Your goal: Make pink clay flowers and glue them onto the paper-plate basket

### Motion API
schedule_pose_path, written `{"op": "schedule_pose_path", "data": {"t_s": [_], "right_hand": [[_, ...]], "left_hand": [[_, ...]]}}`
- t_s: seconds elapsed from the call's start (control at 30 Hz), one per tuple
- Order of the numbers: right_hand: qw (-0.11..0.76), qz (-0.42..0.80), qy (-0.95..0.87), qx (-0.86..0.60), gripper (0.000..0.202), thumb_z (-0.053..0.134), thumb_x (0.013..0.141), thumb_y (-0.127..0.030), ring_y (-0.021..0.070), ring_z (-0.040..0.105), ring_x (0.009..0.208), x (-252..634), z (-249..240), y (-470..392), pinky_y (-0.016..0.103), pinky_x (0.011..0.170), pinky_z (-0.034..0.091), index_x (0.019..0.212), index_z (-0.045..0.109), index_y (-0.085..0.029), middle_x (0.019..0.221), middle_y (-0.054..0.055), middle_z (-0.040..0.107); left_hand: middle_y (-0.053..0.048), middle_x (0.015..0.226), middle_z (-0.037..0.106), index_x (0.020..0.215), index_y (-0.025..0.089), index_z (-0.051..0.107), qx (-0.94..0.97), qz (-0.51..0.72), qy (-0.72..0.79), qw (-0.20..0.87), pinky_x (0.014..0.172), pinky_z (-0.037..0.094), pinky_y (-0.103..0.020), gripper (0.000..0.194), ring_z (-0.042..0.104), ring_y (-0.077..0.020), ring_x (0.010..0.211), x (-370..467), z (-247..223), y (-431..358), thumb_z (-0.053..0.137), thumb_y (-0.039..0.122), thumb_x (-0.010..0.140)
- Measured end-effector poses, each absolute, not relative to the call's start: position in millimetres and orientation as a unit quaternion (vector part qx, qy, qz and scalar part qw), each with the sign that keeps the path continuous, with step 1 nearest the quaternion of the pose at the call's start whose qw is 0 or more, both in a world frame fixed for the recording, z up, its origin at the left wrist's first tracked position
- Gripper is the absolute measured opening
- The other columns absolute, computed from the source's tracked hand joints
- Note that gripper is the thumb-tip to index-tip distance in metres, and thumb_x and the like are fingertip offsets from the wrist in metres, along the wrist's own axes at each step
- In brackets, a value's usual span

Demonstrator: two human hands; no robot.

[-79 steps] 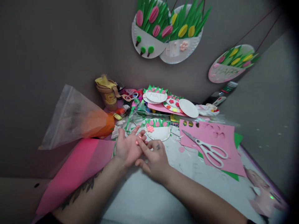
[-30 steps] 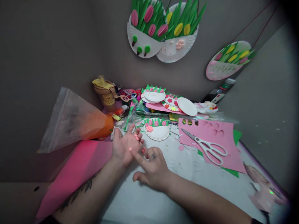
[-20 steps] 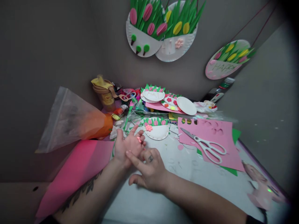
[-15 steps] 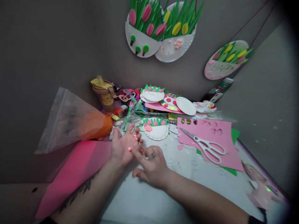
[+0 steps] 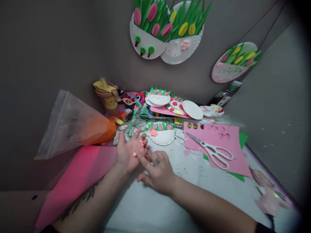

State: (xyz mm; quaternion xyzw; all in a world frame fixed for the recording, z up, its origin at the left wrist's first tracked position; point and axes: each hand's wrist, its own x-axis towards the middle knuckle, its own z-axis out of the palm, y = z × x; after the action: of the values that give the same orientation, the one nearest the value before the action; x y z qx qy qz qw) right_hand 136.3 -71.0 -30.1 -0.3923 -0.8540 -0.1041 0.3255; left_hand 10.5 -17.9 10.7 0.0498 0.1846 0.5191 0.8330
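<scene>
My left hand [image 5: 128, 153] is palm up over the white table, fingers partly curled. A small pink clay ball [image 5: 135, 154] rests on its palm, and another pink clay piece [image 5: 141, 142] sits at the curled fingers. My right hand [image 5: 159, 170] reaches in from the right, its index fingertip touching the left palm beside the ball. Its thumb stands apart, its other fingers are bent, and no thing shows in its grasp. Just beyond the hands lies a small paper-plate basket [image 5: 162, 137] with green paper grass, pink tulips and a pink clay flower.
White-handled scissors [image 5: 215, 152] lie on pink paper [image 5: 233, 142] at the right. To the left are a zip bag with orange contents [image 5: 97, 127] and a lidded cup [image 5: 107, 98]. Decorated plates [image 5: 157, 98] line the back; others [image 5: 148, 45] hang on the wall.
The right index finger has shifted very slightly at the left palm. The whole view has drifted a little; otherwise the hands and the clay stay about where they were.
</scene>
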Motion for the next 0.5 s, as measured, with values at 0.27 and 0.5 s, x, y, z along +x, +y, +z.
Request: {"op": "schedule_pose_path", "data": {"t_s": [0.27, 0.5], "right_hand": [[0.322, -0.109, -0.858, -0.384, 0.065, 0.035, 0.091, -0.063, 0.0245, 0.045, 0.084, 135.1, -29.5, -71.8, 0.038, 0.073, 0.035, 0.135, 0.051, -0.018, 0.088, 0.010, 0.056], [0.327, -0.098, -0.853, -0.395, 0.065, 0.032, 0.092, -0.063, 0.0245, 0.045, 0.083, 134.6, -27.7, -70.8, 0.038, 0.073, 0.033, 0.132, 0.054, -0.017, 0.091, 0.011, 0.057]], "left_hand": [[-0.008, 0.086, 0.055, 0.102, 0.017, 0.055, 0.055, 0.529, 0.198, 0.824, 0.062, 0.050, -0.033, 0.062, 0.052, -0.0161, 0.065, 9.4, 11.3, -15.1, 0.022, 0.067, 0.087], [-0.008, 0.087, 0.054, 0.102, 0.016, 0.055, 0.063, 0.516, 0.201, 0.830, 0.063, 0.050, -0.033, 0.062, 0.052, -0.0162, 0.066, 7.5, 11.8, -13.7, 0.021, 0.065, 0.088]]}}
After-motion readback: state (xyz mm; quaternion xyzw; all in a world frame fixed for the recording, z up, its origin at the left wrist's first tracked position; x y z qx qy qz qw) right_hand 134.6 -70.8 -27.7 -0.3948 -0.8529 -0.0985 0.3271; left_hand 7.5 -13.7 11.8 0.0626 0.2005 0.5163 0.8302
